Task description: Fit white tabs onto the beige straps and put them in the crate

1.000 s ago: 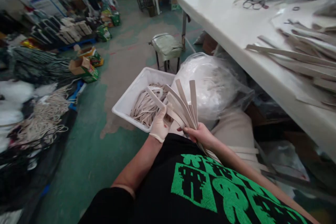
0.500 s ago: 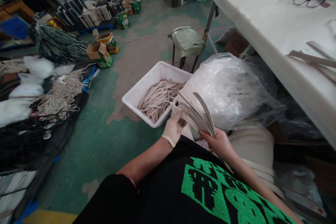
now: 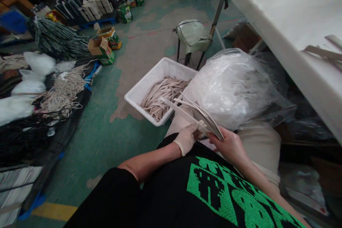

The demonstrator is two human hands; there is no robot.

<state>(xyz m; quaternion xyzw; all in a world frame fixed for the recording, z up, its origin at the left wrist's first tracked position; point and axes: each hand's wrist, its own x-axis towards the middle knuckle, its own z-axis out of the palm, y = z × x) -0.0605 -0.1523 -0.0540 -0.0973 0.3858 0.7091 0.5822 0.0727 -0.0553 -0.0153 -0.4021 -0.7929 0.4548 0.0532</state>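
Note:
A bundle of flat beige strips [image 3: 207, 115] fans up and leftward from my right hand [image 3: 230, 146], whose fingers are wrapped round its lower end. My gloved left hand [image 3: 187, 138] is closed on one pale strip [image 3: 177, 109] at the bundle's left side, close to my right hand. That strip's far end reaches over the rim of a white plastic tub [image 3: 139, 109]. Inside the tub lies a loose heap of similar strips [image 3: 162, 94]. Both hands are just above my lap.
A large clear plastic bag [image 3: 227, 85] bulges beside the tub. Behind stands a stool with a wrapped seat [image 3: 193, 35]. A white table [image 3: 280, 17] with glasses and strips is at right. Cord bundles [image 3: 64, 91] and open cartons [image 3: 103, 50] are at left.
My left hand has moved down and right, nearer my right hand, and a pale strip now stands apart from the bundle. The view has shifted slightly.

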